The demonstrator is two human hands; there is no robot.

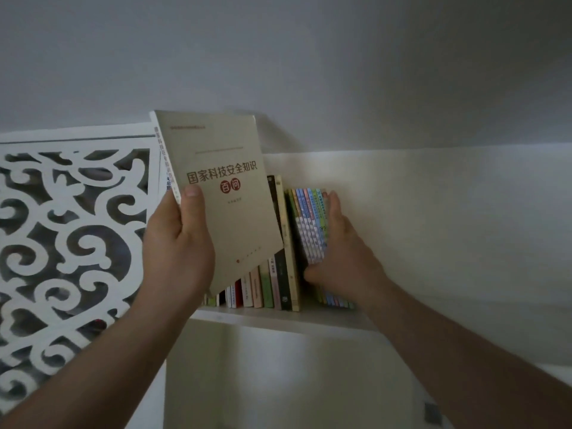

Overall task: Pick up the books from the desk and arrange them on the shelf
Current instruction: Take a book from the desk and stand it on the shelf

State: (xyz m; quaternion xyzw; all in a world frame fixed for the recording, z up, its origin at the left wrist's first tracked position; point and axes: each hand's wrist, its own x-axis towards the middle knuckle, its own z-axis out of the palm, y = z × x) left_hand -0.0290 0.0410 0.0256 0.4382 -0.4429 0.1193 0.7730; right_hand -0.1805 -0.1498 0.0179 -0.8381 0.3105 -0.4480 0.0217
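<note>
From the head camera, the left hand holds a beige book up in front of the shelf. The thumb lies across the front cover near its lower left edge, and the other fingers are hidden behind the book, so the hand grips it between thumb and fingers. The book is tilted, with its top leaning left, and its cover faces the camera, showing dark Chinese characters and two red round marks beneath them. Its lower part hangs in front of the row of books that stand upright on the shelf, hiding the tops of several of them.

The right hand is on the shelf to the right of that row. Its fingers are straight and held together, pressed flat against the right side of a bundle of thin books with blue, green and orange spines. The thumb reaches across the near side of the bundle low down. This bundle leans slightly left, toward a tall pale book at the right end of the upright row.

To the left of the shelf stands a white panel cut with curling scroll openings. A plain white wall backs the shelf, and another compartment opens below the shelf board.
</note>
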